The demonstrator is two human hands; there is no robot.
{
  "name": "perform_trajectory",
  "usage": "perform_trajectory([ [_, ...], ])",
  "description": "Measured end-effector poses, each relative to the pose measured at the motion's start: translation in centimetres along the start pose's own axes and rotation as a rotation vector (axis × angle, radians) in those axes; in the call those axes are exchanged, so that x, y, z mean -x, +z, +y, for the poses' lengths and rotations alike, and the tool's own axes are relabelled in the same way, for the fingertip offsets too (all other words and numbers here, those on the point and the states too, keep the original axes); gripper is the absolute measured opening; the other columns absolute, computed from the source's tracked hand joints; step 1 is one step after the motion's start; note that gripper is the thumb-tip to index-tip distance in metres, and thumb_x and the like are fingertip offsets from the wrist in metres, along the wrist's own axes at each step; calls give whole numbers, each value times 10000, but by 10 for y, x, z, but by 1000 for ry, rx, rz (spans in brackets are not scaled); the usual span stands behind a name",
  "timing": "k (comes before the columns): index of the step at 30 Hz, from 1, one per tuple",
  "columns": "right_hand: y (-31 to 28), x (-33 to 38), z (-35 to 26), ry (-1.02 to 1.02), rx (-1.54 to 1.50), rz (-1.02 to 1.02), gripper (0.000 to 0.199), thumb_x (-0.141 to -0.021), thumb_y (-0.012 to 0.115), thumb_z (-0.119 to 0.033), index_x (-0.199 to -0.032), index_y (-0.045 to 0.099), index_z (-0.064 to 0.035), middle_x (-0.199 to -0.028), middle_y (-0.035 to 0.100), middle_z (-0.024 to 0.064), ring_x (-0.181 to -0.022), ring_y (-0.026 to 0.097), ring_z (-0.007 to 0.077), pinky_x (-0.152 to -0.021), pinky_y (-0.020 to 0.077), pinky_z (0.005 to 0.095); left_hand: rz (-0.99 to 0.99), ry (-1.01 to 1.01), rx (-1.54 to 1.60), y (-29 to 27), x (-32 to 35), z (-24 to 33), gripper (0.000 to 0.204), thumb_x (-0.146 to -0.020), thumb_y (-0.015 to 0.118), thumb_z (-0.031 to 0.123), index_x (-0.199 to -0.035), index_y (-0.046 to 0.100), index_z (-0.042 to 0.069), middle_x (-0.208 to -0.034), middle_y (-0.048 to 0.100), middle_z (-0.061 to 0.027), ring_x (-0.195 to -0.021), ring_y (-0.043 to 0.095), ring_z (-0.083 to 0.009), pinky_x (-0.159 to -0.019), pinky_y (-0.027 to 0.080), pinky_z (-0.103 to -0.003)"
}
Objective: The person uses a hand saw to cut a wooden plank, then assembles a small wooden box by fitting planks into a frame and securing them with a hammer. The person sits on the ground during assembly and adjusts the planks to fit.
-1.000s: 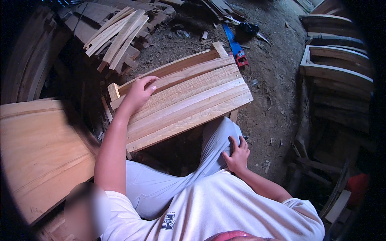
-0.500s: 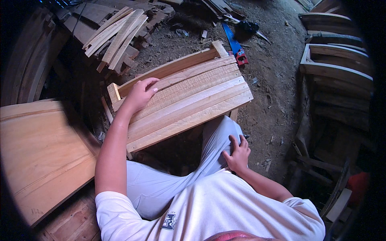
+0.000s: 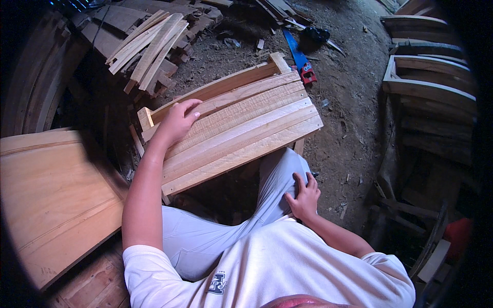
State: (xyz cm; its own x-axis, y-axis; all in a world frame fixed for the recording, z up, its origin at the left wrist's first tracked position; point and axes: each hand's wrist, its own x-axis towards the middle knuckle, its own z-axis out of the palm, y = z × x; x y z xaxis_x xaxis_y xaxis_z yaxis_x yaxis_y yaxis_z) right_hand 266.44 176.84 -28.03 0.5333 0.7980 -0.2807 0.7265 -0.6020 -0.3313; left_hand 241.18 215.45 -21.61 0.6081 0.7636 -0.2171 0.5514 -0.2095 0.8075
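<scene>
A small slatted wooden bench or stool (image 3: 246,123) stands in front of my knees, its several pale planks lying side by side. Along its far side runs a curved wooden rail (image 3: 215,87) between two short end posts. My left hand (image 3: 177,123) lies on the planks near the left end, fingers stretched toward the rail, holding nothing. On my right knee, over the grey trousers (image 3: 272,179), rests my right hand (image 3: 304,197) with its fingers apart and nothing in it.
Beyond the bench a handsaw (image 3: 300,56) with a blue blade and red handle lies on the dirt floor. Curved wood strips (image 3: 151,49) are piled at the far left. A wooden panel (image 3: 61,195) stands at left; curved wooden frames (image 3: 431,77) are stacked at right.
</scene>
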Motion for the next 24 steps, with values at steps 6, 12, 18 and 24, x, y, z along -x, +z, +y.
perform_trajectory([
  [6,1,1,1,-3,3,-4,772,-746,744,-441,-1448,514,-216,-1527,350,233,-1438,311,395,-1116,285,575,-28,-29,-25,0,0,-4,360,-974,631,114,-1321,617,20,-1228,685,-121,-1131,627,-206,-1013,475,-354],
  [12,3,1,2,1,11,-13,786,-749,744,-442,-1461,495,-223,-1536,342,237,-1439,308,402,-1120,283,576,-47,-46,94,1,1,-11,375,-954,634,76,-1323,618,9,-1254,677,-120,-1155,619,-203,-1028,468,-347],
  [18,1,1,3,3,7,-14,782,-752,743,-441,-1462,495,-223,-1539,341,242,-1446,301,404,-1125,277,579,-51,-39,78,1,1,-4,354,-925,630,77,-1273,642,13,-1197,703,-134,-1118,650,-225,-1004,482,-353],
  [24,4,0,4,8,11,-9,779,-753,757,-433,-1459,506,-222,-1545,344,246,-1459,290,406,-1131,272,586,-50,-25,-3,0,3,-1,354,-911,640,106,-1254,650,19,-1181,713,-157,-1096,671,-249,-983,497,-367],
])
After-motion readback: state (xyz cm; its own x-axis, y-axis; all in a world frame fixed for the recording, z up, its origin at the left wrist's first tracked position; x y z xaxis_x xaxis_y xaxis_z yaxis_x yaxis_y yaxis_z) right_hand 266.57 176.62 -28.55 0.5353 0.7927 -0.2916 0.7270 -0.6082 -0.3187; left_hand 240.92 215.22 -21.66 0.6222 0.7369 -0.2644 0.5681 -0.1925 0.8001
